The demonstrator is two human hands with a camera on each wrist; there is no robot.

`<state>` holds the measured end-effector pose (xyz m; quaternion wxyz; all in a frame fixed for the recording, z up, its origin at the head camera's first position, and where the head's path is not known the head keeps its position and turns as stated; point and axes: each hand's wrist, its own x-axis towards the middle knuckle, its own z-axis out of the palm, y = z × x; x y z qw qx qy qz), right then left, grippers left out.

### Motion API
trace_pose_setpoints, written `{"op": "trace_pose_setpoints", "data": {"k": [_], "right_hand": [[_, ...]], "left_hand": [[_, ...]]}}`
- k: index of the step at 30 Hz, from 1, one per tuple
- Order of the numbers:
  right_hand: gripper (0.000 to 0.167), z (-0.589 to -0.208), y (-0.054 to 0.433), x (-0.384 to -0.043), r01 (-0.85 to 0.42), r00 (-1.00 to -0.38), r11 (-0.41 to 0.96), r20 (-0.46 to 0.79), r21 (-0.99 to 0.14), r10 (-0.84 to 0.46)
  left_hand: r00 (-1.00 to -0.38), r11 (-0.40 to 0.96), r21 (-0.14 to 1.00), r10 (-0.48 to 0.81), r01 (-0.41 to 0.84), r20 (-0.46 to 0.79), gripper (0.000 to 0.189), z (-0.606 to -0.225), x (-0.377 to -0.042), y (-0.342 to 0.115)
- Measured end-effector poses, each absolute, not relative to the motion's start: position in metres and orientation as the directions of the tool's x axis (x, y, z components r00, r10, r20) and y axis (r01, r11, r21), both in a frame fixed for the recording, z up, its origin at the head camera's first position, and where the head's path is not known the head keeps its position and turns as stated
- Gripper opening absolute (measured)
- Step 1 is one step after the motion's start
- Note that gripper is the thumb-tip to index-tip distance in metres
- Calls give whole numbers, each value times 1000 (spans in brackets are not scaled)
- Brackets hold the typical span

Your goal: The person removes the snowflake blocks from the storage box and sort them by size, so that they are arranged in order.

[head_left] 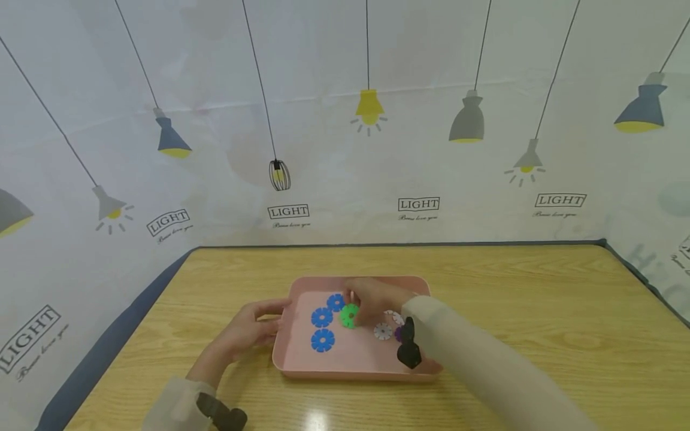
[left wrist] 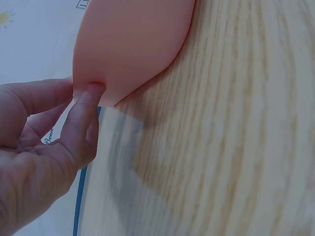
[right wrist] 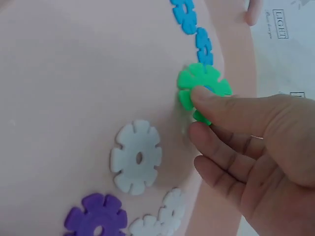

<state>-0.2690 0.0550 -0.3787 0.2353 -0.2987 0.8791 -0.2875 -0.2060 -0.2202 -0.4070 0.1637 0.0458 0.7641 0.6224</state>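
Observation:
A pink tray (head_left: 356, 376) lies on the table with flat, notched snowflake discs in it. My right hand (head_left: 372, 296) reaches over the tray and pinches a green snowflake disc (right wrist: 204, 78) between thumb and fingers, above the tray floor. Three blue snowflake discs (head_left: 322, 340) lie in a curved row on the tray's left side. White snowflake discs (right wrist: 138, 157) and a purple snowflake disc (right wrist: 96, 216) lie to the right, partly hidden by the sleeve in the head view. My left hand (head_left: 245, 329) holds the tray's left wall, its thumb pressed against the outside.
The wood-grain table (head_left: 512, 299) extends around the tray on all sides. Behind and beside it hangs a pale cloth (head_left: 323, 120) printed with lamps, and a dark blue edge (head_left: 399, 244) runs where cloth and table meet.

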Motion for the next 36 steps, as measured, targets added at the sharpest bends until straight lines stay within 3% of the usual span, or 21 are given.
{"op": "trace_pose_setpoints", "data": {"k": [10,19,27,36], "right_hand": [[11,-365,76,-267,-552,-641,522,-70,-651,-764],[13,-347,142,-266,-556,-684,484,42,-676,-728],[13,-354,206,-259,-494,-743,499,48,-712,-668],[16,-382,256,-251,-409,-746,515,-49,-753,-664]], "left_hand": [[-941,210,969,281,-131,-188,45,-407,-207,-220],[-941,215,969,286,-124,-184,45,-406,-206,-219],[-931,191,973,313,-133,-189,46,-407,-206,-221],[-932,203,969,305,-138,-197,46,-407,-206,-221]]}}
